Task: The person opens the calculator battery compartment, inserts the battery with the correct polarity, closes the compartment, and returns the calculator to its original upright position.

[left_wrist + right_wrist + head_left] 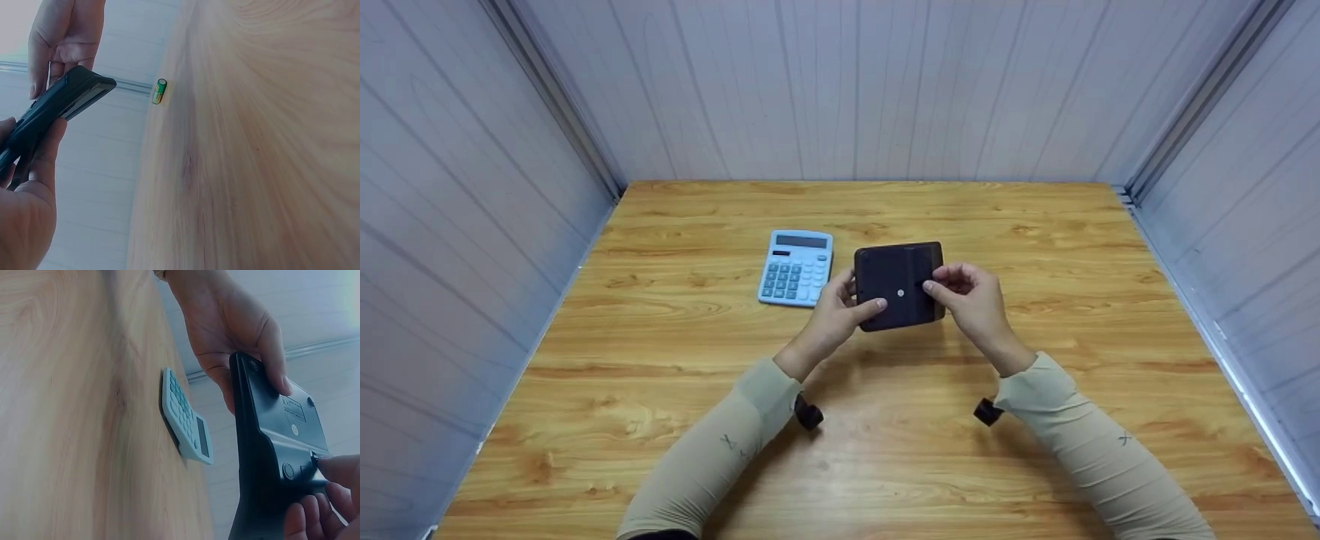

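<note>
A black calculator (885,281) is held up off the table with its back facing me. My left hand (831,311) grips its left side, thumb lying on the back and fingers behind. At the right end, my right hand (976,304) has its thumb on the battery cover (308,472), by the small catch, with the other fingers curled at the edge. A printed label (293,409) and a round foot (288,471) show on the back in the right wrist view. The calculator's front is mostly hidden.
A light blue calculator (796,268) lies face up on the wooden table (660,345), left of the hands. One green battery (160,91) rests on the table in the left wrist view; the head view does not show it. Panelled walls (825,90) enclose the table's back and sides.
</note>
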The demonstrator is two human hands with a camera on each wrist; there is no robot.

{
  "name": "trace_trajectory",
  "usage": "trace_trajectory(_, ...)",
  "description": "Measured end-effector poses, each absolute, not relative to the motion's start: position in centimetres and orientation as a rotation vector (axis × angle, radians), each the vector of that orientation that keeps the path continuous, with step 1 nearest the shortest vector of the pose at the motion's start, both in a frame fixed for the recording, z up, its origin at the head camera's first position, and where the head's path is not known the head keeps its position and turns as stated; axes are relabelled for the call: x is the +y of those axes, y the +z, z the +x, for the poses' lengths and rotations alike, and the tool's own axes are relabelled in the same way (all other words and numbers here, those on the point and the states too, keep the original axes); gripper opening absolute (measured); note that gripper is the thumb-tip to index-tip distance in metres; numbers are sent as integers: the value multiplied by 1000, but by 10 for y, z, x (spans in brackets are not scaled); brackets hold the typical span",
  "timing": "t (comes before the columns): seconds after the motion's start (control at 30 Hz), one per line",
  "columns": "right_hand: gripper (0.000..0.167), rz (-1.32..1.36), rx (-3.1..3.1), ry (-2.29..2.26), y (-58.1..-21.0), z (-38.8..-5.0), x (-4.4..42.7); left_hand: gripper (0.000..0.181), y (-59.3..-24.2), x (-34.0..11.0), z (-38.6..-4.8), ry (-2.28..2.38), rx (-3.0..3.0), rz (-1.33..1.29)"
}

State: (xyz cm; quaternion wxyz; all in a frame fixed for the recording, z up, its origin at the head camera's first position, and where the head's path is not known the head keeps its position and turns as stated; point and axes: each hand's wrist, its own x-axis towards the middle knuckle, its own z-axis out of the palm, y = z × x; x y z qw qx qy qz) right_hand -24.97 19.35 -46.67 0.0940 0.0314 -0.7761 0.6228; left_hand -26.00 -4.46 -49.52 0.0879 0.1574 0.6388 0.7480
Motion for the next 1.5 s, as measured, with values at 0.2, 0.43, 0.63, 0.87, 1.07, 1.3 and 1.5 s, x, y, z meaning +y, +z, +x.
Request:
trace_trajectory(0.2, 42, 15, -2376, 1812, -466, -251, 198, 67, -494, -46, -260, 2231, 1883, 486)
trace_trajectory(0.43, 76, -27, -2495, 1859, -465, -252, 204, 66, -495, -47, -259, 2240, 1840, 511)
trace_trajectory(0.63, 67, 14, -2492, 1878, -466, -253, 204, 67, -494, -47, -259, 2228, 1845, 517)
trace_trajectory(0.87, 60, 24, -2483, 1856, -465, -252, 203, 67, -494, -48, -259, 2221, 1858, 487)
trace_trajectory(1.07, 59, 26, -2478, 1827, -466, -251, 203, 65, -492, -48, -259, 2202, 1881, 477)
trace_trajectory(1.3, 62, 78, -2477, 1861, -468, -251, 207, 59, -490, -49, -259, 2161, 1978, 551)
trace_trajectory(1.5, 67, 113, -2480, 1942, -467, -250, 210, 47, -484, -51, -256, 1958, 2365, 869)
